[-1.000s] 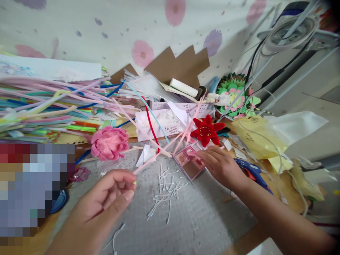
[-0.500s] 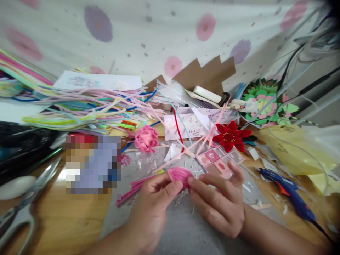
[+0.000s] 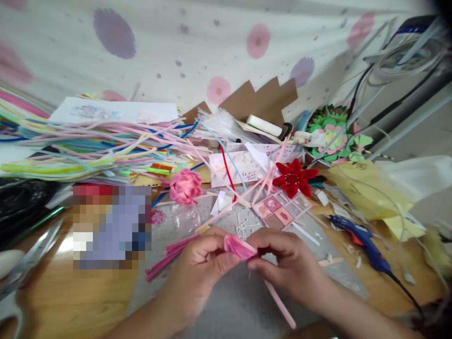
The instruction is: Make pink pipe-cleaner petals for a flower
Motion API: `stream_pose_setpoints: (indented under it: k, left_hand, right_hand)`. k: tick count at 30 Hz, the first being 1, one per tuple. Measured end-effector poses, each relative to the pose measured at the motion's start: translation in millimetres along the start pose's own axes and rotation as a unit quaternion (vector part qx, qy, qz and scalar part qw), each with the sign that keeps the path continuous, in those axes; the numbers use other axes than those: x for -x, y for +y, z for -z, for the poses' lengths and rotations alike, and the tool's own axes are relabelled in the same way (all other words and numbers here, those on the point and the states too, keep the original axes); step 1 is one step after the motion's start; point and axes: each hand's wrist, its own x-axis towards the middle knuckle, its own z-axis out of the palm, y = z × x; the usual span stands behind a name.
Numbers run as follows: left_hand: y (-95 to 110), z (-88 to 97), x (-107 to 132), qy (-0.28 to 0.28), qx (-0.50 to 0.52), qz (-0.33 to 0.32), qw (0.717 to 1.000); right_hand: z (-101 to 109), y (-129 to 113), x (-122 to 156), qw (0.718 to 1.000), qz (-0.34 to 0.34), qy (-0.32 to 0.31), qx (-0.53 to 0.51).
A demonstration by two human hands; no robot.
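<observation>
My left hand (image 3: 206, 268) pinches a small pink chenille petal (image 3: 240, 246) between thumb and fingers, over the grey cutting mat (image 3: 165, 301). At the petal's narrow right end, the thumb and fingertips of my right hand (image 3: 282, 263) close on it. A pale pink chenille stem (image 3: 280, 303) slants down from under my right hand; whether those fingers hold it is hidden. Left of my left hand lie darker pink chenille stems (image 3: 158, 266). Beyond the hands sit a pink chenille flower (image 3: 186, 186), a red chenille flower (image 3: 295, 178) and a blush palette (image 3: 280, 210).
A blue glue gun (image 3: 363, 240) with its cord lies at the right. Scissors (image 3: 26, 263) rest at the left edge. Bundles of coloured chenille stems (image 3: 106, 136) spread across the back left. White scraps (image 3: 243, 226) dot the mat, and yellow plastic packaging (image 3: 370, 188) lies back right.
My right hand's fingers have curled in around the petal's tip, and the petal has tilted. A pale pink stem now shows below that hand. The whole view has shifted slightly.
</observation>
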Motion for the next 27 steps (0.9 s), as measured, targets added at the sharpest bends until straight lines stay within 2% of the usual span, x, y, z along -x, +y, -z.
stream_pose_setpoints:
  k: [1, 3, 5, 6, 7, 10, 12, 15, 19, 24, 27]
  left_hand:
    - [-1, 0.1, -1, 0.017, -0.008, 0.017, 1.000]
    - [-3, 2.2, -4, 0.075, -0.018, 0.057, 0.995]
    - [-5, 6.5, -7, 0.136, -0.023, 0.079, 0.987]
    - [-6, 8.8, -8, 0.156, -0.026, 0.083, 0.984]
    - [-7, 10.9, -9, 0.166, -0.027, 0.087, 0.982]
    - [-10, 14.8, -10, 0.164, -0.039, 0.118, 0.979]
    - [-11, 15.2, -10, 0.160, -0.053, 0.143, 0.975]
    - [-13, 14.5, -9, 0.160, -0.068, 0.159, 0.972]
    - [-14, 14.8, -10, 0.167, -0.087, 0.143, 0.972]
    - [-16, 18.8, -11, 0.169, -0.098, 0.137, 0.971]
    - [-14, 19.1, -11, 0.171, -0.096, 0.131, 0.972]
  right_hand:
    - [4, 5, -1, 1.000, -0.002, 0.014, 0.022]
    - [25, 20, -5, 0.995, -0.019, 0.057, 0.080]
    - [59, 39, -8, 0.972, -0.043, 0.123, 0.196]
    - [78, 48, -9, 0.952, -0.055, 0.135, 0.269]
    - [95, 56, -10, 0.931, -0.064, 0.113, 0.340]
    - [127, 69, -13, 0.916, -0.076, 0.056, 0.389]
    - [131, 71, -17, 0.914, -0.079, 0.022, 0.398]
    - [126, 70, -26, 0.905, -0.085, -0.019, 0.416]
    - [121, 69, -36, 0.891, -0.086, -0.047, 0.443]
    - [124, 66, -40, 0.878, -0.080, -0.086, 0.463]
    - [124, 65, -42, 0.870, -0.082, -0.089, 0.478]
